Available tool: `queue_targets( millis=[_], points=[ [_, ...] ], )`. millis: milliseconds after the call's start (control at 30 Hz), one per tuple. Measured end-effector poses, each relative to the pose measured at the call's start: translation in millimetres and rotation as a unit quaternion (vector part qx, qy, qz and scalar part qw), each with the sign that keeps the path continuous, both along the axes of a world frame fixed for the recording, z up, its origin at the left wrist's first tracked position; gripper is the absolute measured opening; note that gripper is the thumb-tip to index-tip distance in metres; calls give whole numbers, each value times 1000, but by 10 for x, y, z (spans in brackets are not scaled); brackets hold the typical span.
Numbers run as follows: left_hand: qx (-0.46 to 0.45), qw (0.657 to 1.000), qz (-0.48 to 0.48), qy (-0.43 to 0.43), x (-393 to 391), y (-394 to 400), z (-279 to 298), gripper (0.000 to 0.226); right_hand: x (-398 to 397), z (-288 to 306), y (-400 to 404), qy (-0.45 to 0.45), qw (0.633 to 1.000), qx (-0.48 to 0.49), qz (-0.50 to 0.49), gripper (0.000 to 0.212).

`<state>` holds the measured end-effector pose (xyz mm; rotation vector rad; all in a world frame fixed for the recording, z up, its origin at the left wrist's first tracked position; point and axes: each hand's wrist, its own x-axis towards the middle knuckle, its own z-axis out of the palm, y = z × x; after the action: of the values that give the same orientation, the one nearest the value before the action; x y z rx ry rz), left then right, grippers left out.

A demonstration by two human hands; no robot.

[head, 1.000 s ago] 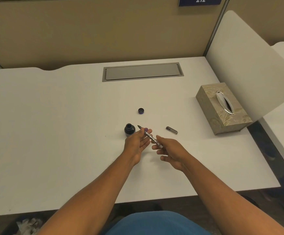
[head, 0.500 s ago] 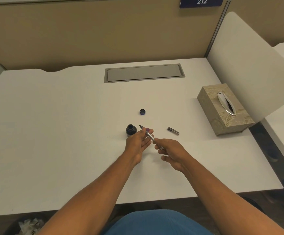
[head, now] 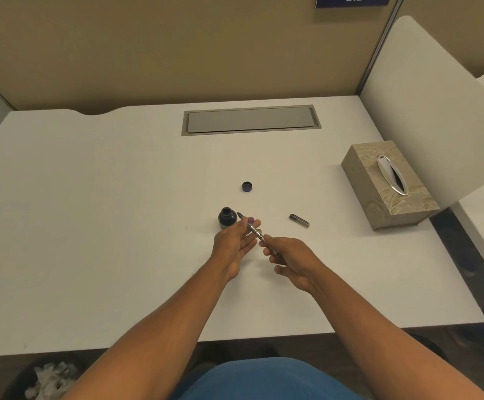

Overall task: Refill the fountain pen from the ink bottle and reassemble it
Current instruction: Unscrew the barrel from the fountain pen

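Both hands hold the fountain pen (head: 254, 230) just above the white desk (head: 119, 226). My left hand (head: 235, 241) grips its front section, and the nib points up-left toward the open ink bottle (head: 227, 217). My right hand (head: 291, 259) pinches the rear end of the silvery converter. The bottle stands right beside the nib, apart from it. Its dark cap (head: 247, 186) lies farther back on the desk. A dark pen part (head: 299, 220), either the barrel or the pen's cap, lies to the right of the hands.
A beige tissue box (head: 385, 186) stands at the right of the desk. A grey cable hatch (head: 250, 120) is set into the desk at the back. A white divider panel (head: 425, 96) rises on the right. A bin with crumpled paper (head: 47, 379) sits below the desk's front edge.
The hands and pen have barely shifted. The right fingers have closed a little more around the rear of the pen.
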<state>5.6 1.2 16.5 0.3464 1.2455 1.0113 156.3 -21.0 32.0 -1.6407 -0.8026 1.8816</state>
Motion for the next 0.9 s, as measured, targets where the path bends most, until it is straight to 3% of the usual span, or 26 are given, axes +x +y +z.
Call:
queue_targets(
  millis=[133, 433, 700, 900],
  points=[
    [-3, 1000, 2, 10, -29, -15, -24, 19, -7, -32, 18, -7, 1000, 12, -19, 12],
    [-8, 1000, 8, -3, -66, -17, -56, 20, -53, -12, 52, -8, 999, -33, 17, 41],
    [-7, 1000, 13, -13, -139, 15, -62, 21, -91, -8, 77, 16, 1000, -15, 4, 14],
    [2, 999, 8, -43, -152, 23, -32, 21, -85, 37, 83, 58, 996, -56, 36, 43]
  ],
)
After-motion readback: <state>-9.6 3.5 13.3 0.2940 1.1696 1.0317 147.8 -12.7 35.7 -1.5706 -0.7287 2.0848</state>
